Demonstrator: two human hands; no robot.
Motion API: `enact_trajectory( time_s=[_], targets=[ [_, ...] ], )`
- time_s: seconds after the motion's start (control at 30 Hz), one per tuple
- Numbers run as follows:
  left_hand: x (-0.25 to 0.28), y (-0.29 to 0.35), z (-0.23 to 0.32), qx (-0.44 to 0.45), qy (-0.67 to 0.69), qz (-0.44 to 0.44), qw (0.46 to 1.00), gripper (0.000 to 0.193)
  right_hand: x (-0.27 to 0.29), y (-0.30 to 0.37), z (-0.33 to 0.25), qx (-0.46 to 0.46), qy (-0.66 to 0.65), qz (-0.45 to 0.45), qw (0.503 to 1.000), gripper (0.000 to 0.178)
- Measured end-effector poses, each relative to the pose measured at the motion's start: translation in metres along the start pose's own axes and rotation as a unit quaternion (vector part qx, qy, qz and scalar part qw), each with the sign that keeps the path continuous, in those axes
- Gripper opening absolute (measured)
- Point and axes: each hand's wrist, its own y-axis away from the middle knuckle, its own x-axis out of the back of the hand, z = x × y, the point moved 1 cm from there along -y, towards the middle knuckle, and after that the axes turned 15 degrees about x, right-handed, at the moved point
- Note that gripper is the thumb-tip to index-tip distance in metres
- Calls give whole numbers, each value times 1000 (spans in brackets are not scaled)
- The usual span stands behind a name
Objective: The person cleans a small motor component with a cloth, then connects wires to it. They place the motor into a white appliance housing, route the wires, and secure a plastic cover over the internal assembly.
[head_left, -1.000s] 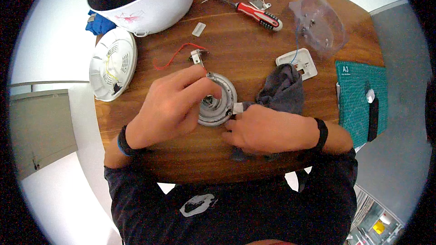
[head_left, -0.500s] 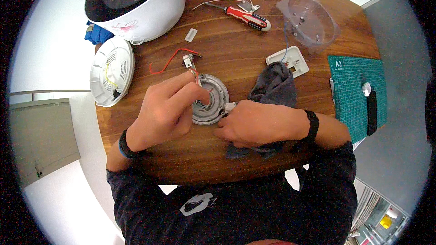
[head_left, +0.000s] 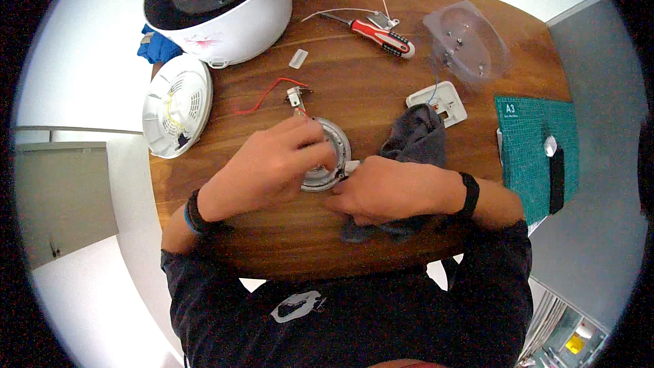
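A round grey metal heating plate (head_left: 343,142) with raised rings lies on the wooden table in front of me. My left hand (head_left: 276,160) reaches over it from the left, fingers bent and closed on its middle; whatever they pinch is hidden. At the plate's lower right rim, beside a pale tab (head_left: 352,166), my right hand (head_left: 388,189) has its fingers curled against the edge. Under and behind that hand runs a crumpled dark grey cloth (head_left: 419,133). A small white part (head_left: 294,97) with a red wire (head_left: 262,99) sits just beyond the plate.
A white rice cooker body (head_left: 252,31) stands at the far left, with a white vented base cover (head_left: 197,102) nearer. Farther back lie a red-and-black screwdriver (head_left: 385,37) and a clear tray (head_left: 470,31) holding screws. A white panel (head_left: 453,99) and green cutting mat (head_left: 535,129) are at the right.
My left hand has shifted over the plate, its fingers now farther right across the middle. My right hand stays at the rim. The whole view has moved slightly.
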Motion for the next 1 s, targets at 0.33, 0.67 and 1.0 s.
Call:
enact_trajectory(
  time_s=[0.33,0.67,1.0],
  targets=[
    [3,7,-2,-41,-38,-22,998,19,-4,2,2,24,25,2,999,32],
    [6,4,0,0,-60,-62,996,22,-2,-3,0,8,60,-28,998,26],
    [35,-53,29,48,-193,-70,977,45,-11,0,6,33,51,15,998,23]
  ],
)
